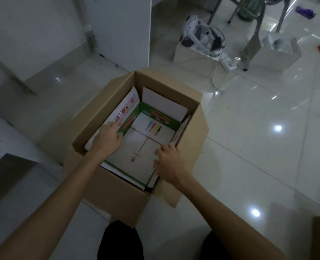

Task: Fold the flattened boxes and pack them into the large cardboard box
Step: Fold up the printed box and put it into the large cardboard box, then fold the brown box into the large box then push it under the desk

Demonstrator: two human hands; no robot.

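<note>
Seen from my head camera, the large cardboard box (191,113) sits open on the white tiled floor (258,156) at the centre of the view, its brown flaps splayed outward. Inside it stands a folded white box with green printed edges (136,147), its top open and its flaps raised against the brown walls; the flap at 10 o'clock carries red handling symbols, and the inner panel at 12 o'clock shows a row of coloured marks.

My left hand (107,136) reaches in from 7 o'clock and rests on the green-edged wall at the 9 o'clock side, fingers (116,126) spread flat and pressing rather than gripping. My right hand (168,162) comes in from 5 o'clock and curls over the box's rim at 4 o'clock, fingers bent around the edge of the white card there.

Beyond the carton, at 1 o'clock, a white headset-like device (202,34) lies on a pale box beside a power strip (229,62) and the metal legs of a chair (253,34). A green wastebasket (249,8) stands behind them at the top of the view. A white cabinet (118,29) fills the 11 o'clock corner.
</note>
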